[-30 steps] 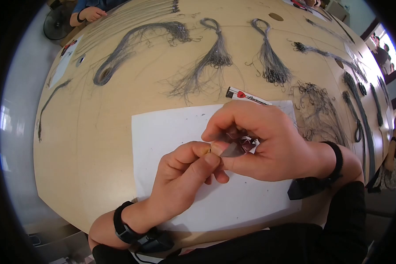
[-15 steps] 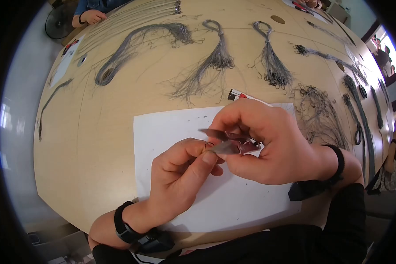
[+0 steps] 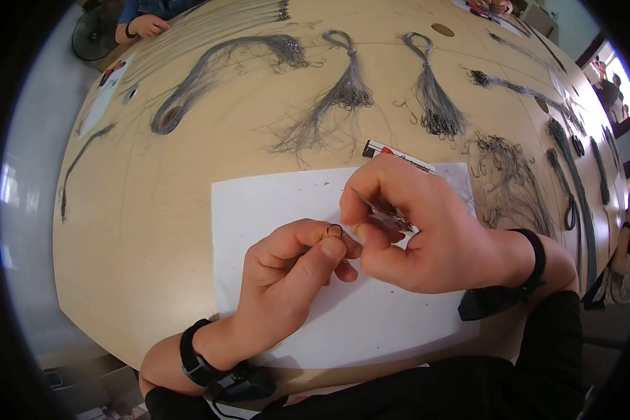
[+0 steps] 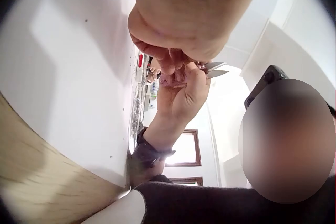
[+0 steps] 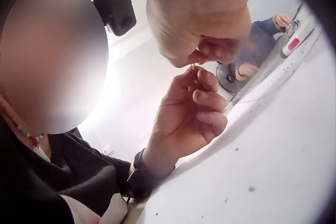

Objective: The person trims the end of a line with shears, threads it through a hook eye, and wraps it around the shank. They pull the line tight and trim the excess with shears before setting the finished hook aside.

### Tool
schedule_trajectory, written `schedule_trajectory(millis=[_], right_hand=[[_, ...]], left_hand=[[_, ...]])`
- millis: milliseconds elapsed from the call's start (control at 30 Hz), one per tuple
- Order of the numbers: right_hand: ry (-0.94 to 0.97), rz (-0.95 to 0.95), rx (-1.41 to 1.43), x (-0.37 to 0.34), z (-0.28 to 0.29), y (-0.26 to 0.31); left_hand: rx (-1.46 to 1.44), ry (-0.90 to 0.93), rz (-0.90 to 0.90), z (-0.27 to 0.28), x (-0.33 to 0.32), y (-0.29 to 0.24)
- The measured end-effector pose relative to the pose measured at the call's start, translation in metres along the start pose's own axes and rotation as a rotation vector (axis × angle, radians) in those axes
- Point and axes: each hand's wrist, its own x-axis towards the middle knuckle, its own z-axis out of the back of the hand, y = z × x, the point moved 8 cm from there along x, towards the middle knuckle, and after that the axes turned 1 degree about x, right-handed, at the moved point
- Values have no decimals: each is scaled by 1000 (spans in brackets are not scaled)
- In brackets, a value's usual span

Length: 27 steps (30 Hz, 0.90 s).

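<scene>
In the head view, my left hand [image 3: 283,273] pinches a small dark fish hook [image 3: 334,229] between thumb and forefinger, its bend showing above the thumb. Close on the right, my right hand [image 3: 434,227] curls around small snips [image 3: 390,215]; their spread blades [image 4: 216,70] stick out past that hand in the left wrist view. The right thumb and forefinger come together just beside the hook. A thin fishing line [image 5: 257,100] trails from the left fingers in the right wrist view. Both hands are over a white paper sheet [image 3: 259,203].
A marker pen [image 3: 399,155] lies behind the right hand. Tied bundles of hooked lines, one bundle [image 3: 350,84] and another bundle [image 3: 434,98], lie farther back. A tangled pile of hooks [image 3: 504,175] is at the right. Another person's hand [image 3: 147,26] rests at the far left.
The snips, at the left fingertips and then spread over the hook, have drawn back into my right hand. The hook's bend has come into view. My left hand stays nearly in place.
</scene>
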Motion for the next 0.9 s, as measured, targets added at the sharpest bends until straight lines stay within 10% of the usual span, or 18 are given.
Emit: schedule_trajectory(millis=[900], right_hand=[[-36, 353, -412, 3, 4, 23]], left_hand=[[-26, -151, 14, 10, 1, -8]])
